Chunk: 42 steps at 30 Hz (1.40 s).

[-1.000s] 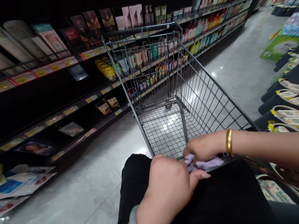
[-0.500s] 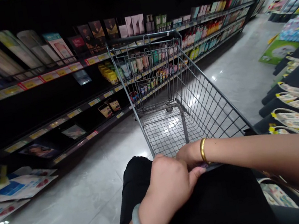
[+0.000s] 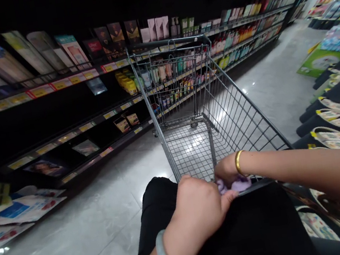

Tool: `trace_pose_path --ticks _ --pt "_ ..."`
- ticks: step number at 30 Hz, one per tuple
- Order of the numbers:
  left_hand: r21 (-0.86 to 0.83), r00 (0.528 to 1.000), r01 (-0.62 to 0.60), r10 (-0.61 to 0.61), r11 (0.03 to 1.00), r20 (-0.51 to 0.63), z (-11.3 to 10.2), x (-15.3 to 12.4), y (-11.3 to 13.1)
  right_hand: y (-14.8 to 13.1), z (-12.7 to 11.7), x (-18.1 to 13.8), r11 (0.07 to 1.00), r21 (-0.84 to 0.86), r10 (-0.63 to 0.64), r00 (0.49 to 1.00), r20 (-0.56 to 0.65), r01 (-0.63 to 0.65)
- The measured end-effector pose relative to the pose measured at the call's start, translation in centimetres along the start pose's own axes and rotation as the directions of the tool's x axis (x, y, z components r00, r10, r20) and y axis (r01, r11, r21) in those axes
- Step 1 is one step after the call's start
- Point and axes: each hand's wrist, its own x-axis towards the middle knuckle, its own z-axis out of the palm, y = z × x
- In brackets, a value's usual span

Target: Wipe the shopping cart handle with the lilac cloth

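A wire shopping cart (image 3: 243, 97) stands in front of me, and its basket shows bare mesh. My left hand (image 3: 197, 197), with a pale bangle at the wrist, is closed over the cart's near rim (image 3: 259, 184), its thumb lying along it. Just to the right, my right hand (image 3: 226, 167), wearing a gold bangle, dips inside that rim with fingers curled on a crumpled light purple cloth (image 3: 242, 183). Its fingertips are hidden. Black-trousered legs (image 3: 157, 208) press close behind the near end.
Shelves of boxed and bottled goods (image 3: 160, 29) line the left and run into the distance. On the right, slippers (image 3: 334, 137) hang on dark racks beside a green package (image 3: 320, 61). Shiny tiled floor (image 3: 85, 228) lies between them.
My right hand has shifted right and slightly up along the near rim, uncovering more of the purple cloth. My left hand stays on the rim. The whole view has shifted slightly.
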Motion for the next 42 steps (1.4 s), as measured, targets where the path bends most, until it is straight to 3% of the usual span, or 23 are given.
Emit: trace_pose_path --ticks 2,4,7,9,14,17,20,24,27,30,32,35,39,41,42 --pt "0.000 1.000 0.003 -0.003 1.000 -0.001 0.1 0.0 -0.1 0.9 0.6 -1.5 0.998 0.031 0.053 0.998 -0.032 -0.052" --pt "-0.002 1.000 -0.001 0.001 1.000 -0.016 0.2 -0.1 -0.2 0.5 0.9 -3.4 0.997 0.080 0.027 0.985 -0.169 -0.013" --pt "0.003 0.999 -0.013 0.013 1.000 -0.052 0.4 -0.1 -0.2 -1.3 1.1 -6.0 0.985 0.125 -0.058 0.916 -0.398 0.117" --pt "0.001 0.998 -0.022 0.022 1.000 -0.064 0.5 -0.1 -0.2 -1.7 1.1 -7.3 0.981 0.120 -0.081 0.876 -0.475 0.155" --pt "-0.015 0.997 -0.031 0.030 0.999 -0.073 0.5 0.0 -0.1 3.1 2.5 -8.3 0.985 0.168 0.103 0.923 -0.371 -0.042" --pt "0.000 0.997 -0.024 0.024 1.000 -0.074 0.4 0.0 0.0 5.2 3.9 -8.3 0.964 0.247 0.192 0.906 -0.378 -0.101" --pt "0.012 0.998 -0.024 0.024 1.000 -0.065 0.4 0.0 0.0 3.6 4.7 -8.5 0.962 0.269 0.105 0.848 -0.520 0.046" --pt "0.018 0.997 -0.022 0.023 1.000 -0.071 0.6 0.0 0.1 0.1 4.5 -8.9 0.931 0.235 -0.035 0.706 -0.707 0.281" --pt "0.028 0.997 -0.027 0.029 0.999 -0.071 0.7 0.1 0.1 0.7 4.5 -9.0 0.905 0.309 -0.015 0.749 -0.663 0.291" --pt "0.034 0.998 -0.025 0.027 0.999 -0.058 0.6 0.2 0.2 3.3 5.0 -9.0 0.892 0.411 0.080 0.828 -0.555 0.190" --pt "0.030 0.998 -0.016 0.018 0.999 -0.059 0.5 0.3 0.2 4.4 5.4 -9.0 0.892 0.441 0.153 0.848 -0.507 0.102" --pt "0.021 0.998 -0.007 0.008 1.000 -0.061 0.5 0.4 0.3 3.5 5.5 -9.2 0.917 0.384 0.147 0.800 -0.581 0.111" --pt "0.068 0.999 -0.011 0.014 0.998 -0.038 0.6 0.4 0.3 0.4 5.2 -9.6 0.897 0.253 -0.050 0.650 -0.758 0.363" --pt "0.085 1.000 -0.017 0.019 0.996 -0.021 0.5 0.5 0.4 0.2 5.0 -9.6 0.884 0.245 -0.074 0.636 -0.769 0.399" --pt "0.088 1.000 -0.019 0.020 0.996 -0.010 0.4 0.5 0.4 0.7 5.0 -9.5 0.887 0.263 -0.062 0.663 -0.746 0.379"
